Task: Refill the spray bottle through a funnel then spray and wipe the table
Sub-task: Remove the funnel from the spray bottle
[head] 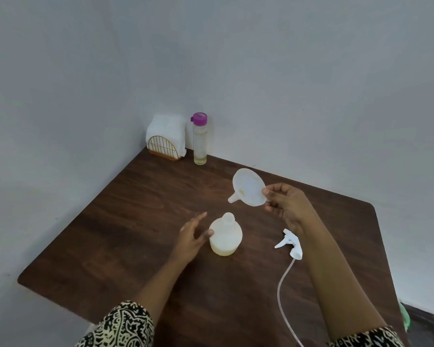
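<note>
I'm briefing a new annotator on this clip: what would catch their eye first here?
The white funnel, pinched at its rim by the right hand above the dark wooden table. Nearer the camera, the uncapped spray bottle stands mid-table, the left hand at its side; its trigger head lies to the right.

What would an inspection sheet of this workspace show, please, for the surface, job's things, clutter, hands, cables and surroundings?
Surface: dark wooden table, in a corner.
Job's things: spray bottle upright, neck open, little pale liquid inside; funnel held in the air, tilted, not in the neck; spray head and its tube lying on the table; capped refill bottle and napkins at the back.
Clutter: nothing seen.
Hands: left hand open beside the spray bottle; right hand pinches the funnel's rim.
Cables: nothing seen.
Surroundings: pale walls; green item at the right edge, unclear.
</note>
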Demonstrator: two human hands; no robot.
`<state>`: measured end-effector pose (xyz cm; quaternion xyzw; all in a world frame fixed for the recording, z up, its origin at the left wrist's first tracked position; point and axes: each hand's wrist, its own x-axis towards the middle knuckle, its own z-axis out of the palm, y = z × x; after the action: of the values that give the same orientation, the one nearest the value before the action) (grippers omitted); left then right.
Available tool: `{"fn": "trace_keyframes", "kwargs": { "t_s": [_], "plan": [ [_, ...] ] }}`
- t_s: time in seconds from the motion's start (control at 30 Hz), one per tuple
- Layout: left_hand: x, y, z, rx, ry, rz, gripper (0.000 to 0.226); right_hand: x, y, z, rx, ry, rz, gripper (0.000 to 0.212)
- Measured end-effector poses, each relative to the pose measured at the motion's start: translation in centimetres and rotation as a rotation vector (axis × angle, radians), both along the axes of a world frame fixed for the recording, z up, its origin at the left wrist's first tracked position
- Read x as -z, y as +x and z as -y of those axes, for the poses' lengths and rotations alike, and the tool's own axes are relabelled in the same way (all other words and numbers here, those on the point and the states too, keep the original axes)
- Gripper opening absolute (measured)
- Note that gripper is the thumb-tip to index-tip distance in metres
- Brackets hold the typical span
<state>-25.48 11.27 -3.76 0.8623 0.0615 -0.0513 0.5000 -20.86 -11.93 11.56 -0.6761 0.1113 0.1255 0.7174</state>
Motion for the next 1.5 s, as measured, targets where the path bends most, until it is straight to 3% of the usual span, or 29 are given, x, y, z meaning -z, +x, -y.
{"fn": "trace_keyframes", "kwargs": {
  "t_s": [0.1, 0.17, 0.27, 0.37, 0.47, 0.57, 0.7, 0.83, 1.1, 1.3, 1.4, 1.5],
  "plan": [
    [1.5, -0.1, -2.1, -0.112, 0.078, 0.03, 0.045, 1.1, 1.1, -0.2, 0.029, 0.083, -0.033, 0.005],
    [2.5, 0.5, -2.9, -0.061, 0.283, 0.008, 0.039, 2.0, 2.4, -0.6, 0.053, 0.102, -0.039, 0.006],
    [3.3, 1.9, -2.8, 0.06, 0.517, -0.063, 0.046, 3.6, 5.0, -1.6, 0.099, 0.085, -0.018, 0.011],
    [3.4, 3.3, -2.3, 0.081, 0.596, -0.063, 0.05, 5.1, 7.9, -2.7, 0.132, -0.007, 0.041, 0.014],
    [4.2, 3.9, -1.9, 0.059, 0.703, -0.041, 0.054, 6.9, 11.0, -3.7, 0.144, -0.282, 0.199, 0.013],
    [4.9, 3.8, -1.8, 0.036, 0.753, 0.002, 0.065, 8.9, 13.1, -4.6, 0.044, -0.698, 0.568, 0.011],
    [5.6, 4.0, -1.8, 0.017, 0.763, 0.015, 0.062, 11.9, 16.0, -5.7, -0.069, -0.986, 0.966, 0.005],
    [6.0, 4.0, -1.8, -0.004, 0.75, 0.031, 0.057, 14.1, 19.0, -6.3, -0.137, -1.186, 1.102, 0.006],
    [6.2, 4.2, -1.8, -0.003, 0.772, 0.025, 0.056, 16.8, 21.2, -5.4, -0.374, -1.434, 1.151, 0.025],
    [6.3, 4.3, -1.9, -0.002, 0.781, 0.024, 0.054, 19.4, 21.8, -4.2, -0.484, -1.427, 1.132, 0.026],
    [6.3, 4.3, -1.9, 0.0, 0.789, 0.028, 0.054, 19.8, 21.7, -4.1, -0.391, -1.341, 1.033, 0.016],
    [6.3, 4.2, -1.9, 0.0, 0.8, 0.033, 0.053, 19.9, 21.5, -4.9, -0.171, -1.131, 0.85, 0.012]
  ]
}}
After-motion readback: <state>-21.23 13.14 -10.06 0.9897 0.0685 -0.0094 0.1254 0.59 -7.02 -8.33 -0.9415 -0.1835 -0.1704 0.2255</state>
